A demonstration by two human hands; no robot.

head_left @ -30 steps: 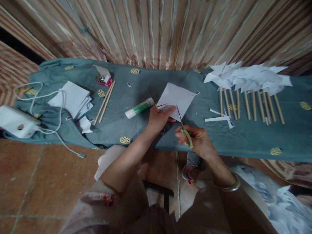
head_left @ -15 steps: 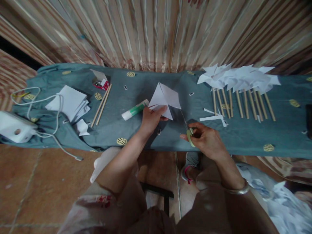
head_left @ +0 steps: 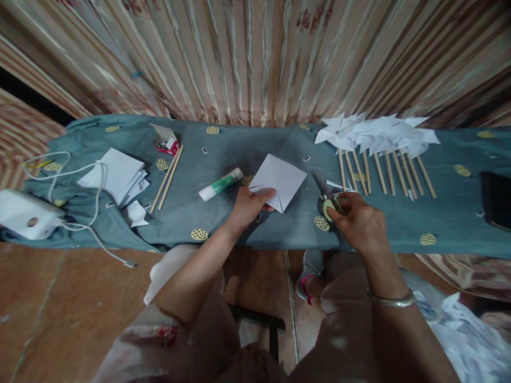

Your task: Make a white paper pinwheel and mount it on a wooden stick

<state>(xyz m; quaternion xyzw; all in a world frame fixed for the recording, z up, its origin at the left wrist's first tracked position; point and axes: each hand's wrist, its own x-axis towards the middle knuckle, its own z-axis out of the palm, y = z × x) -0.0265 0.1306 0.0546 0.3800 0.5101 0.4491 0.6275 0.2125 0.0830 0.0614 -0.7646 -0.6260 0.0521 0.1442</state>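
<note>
A white paper square [head_left: 279, 178] with slits cut in from its corners is pinched in my left hand [head_left: 251, 206], thumb on top near the lower left edge. My right hand [head_left: 359, 221] grips scissors with pale green handles [head_left: 328, 209], their blades pointing up and left, apart from the paper. Beside my left hand lies a green and white glue stick [head_left: 221, 184]. Thin white paper strips [head_left: 339, 186] lie beyond the scissors, partly hidden by my right hand.
Several paper pinwheels on wooden sticks [head_left: 375, 135] lie at the right, near a dark phone-like object [head_left: 495, 197]. At the left are stacked paper squares [head_left: 115, 173], two sticks [head_left: 170, 181], a small red box of pins [head_left: 166, 142] and a white device with cables [head_left: 30, 213].
My right hand has carried the scissors right, away from the paper. The paper's raised flaps now lie flatter, and the sheet has turned in my left hand.
</note>
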